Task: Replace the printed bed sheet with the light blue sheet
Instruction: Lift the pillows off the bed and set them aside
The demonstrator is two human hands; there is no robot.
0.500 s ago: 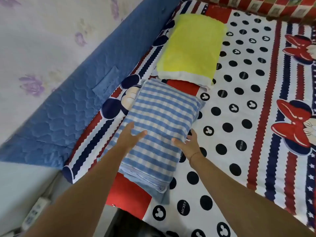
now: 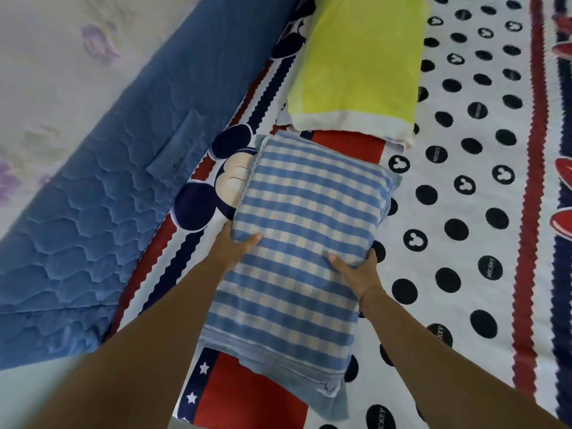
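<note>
Our fingers (image 2: 371, 258) curl round the blue checked pillow (image 2: 309, 212), our left hand (image 2: 238, 246) gripping its left edge and our right hand (image 2: 359, 270) its right edge. The pillow lies on the printed bed sheet (image 2: 470, 209), which is spread out flat, with a yellow pillow (image 2: 359, 63) just past its far end.

A yellow pillow (image 2: 359, 63) lies near a blue quilted pad (image 2: 102, 193) along the flowered wall (image 2: 62, 57).
</note>
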